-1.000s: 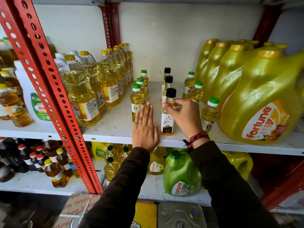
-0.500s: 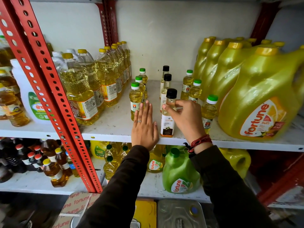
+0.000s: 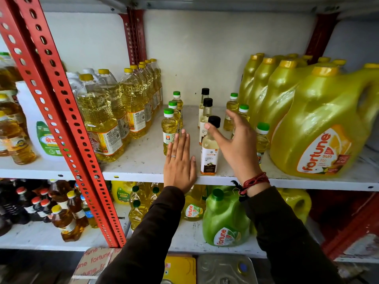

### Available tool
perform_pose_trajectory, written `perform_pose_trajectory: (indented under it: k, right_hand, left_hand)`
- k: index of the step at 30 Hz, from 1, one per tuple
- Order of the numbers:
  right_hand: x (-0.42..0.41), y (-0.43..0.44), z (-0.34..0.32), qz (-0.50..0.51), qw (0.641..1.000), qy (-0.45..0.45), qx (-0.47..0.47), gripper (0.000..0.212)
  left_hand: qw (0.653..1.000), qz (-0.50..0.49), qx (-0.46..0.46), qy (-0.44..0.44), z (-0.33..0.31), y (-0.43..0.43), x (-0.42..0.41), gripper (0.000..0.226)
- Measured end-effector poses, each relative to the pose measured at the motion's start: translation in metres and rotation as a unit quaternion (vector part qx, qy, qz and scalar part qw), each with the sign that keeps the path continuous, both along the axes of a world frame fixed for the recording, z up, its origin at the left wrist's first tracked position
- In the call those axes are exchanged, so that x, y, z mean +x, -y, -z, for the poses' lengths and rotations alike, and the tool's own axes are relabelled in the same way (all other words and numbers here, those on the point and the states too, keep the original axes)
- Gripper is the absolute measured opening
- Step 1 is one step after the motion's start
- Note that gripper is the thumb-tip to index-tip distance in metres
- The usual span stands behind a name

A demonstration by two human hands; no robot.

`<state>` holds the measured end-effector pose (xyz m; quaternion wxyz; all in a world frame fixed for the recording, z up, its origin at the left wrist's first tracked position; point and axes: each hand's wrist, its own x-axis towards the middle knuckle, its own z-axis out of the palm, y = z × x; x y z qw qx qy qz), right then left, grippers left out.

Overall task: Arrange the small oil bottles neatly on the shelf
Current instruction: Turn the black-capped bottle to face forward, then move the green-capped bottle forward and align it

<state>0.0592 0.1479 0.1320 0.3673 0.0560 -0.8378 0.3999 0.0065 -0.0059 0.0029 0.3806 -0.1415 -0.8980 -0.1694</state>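
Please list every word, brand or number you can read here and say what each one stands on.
"fortune", "sun", "lite": big yellow plastic jug.
"fortune": green plastic jug below.
"fortune": small yellow bottle below.
"fortune": brown cardboard box at the bottom.
"LAXMI": yellow-green container below.
"COCONUT OIL" (partly legible): black-capped clear bottle.
Labels on the small green-capped bottles and the tall yellow-capped bottles: too small to read.

Six green-capped small bottles (image 3: 169, 131), three black-capped bottles (image 3: 209, 148), two hands (image 3: 179, 162)
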Motion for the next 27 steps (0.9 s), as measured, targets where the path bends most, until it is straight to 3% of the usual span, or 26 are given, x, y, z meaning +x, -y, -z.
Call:
perform_pose_trajectory:
  k: [6,12,18,22,27]
  right_hand:
    - [0.012,0.028,-0.034,-0.062,0.991,-0.112,-0.033,0.062]
    - [-0.018,0.095,-0.024,-0.169,0.984,0.031,-0.052,0.059]
    - [-0.074,0.109,0.003,-0.122,0.977,0.147,-0.094,0.036]
    - [-0.089,0.131,0.010,-0.118,0.973,0.160,-0.114,0.024]
    - [-0.091,0.121,0.011,-0.103,0.967,0.149,-0.180,0.037]
  left_hand:
    - [1.000,-0.018,0.017,-0.006,0.006,0.050,0.001,0.068]
    - [0.998,-0.062,0.017,-0.004,0.007,0.113,-0.004,0.066]
    - [0.999,-0.053,-0.002,-0.006,0.010,0.105,-0.004,0.067]
    - [0.998,-0.061,0.003,-0.011,0.010,0.130,-0.009,0.067]
    - [0.998,-0.060,0.000,-0.013,0.010,0.123,-0.008,0.067]
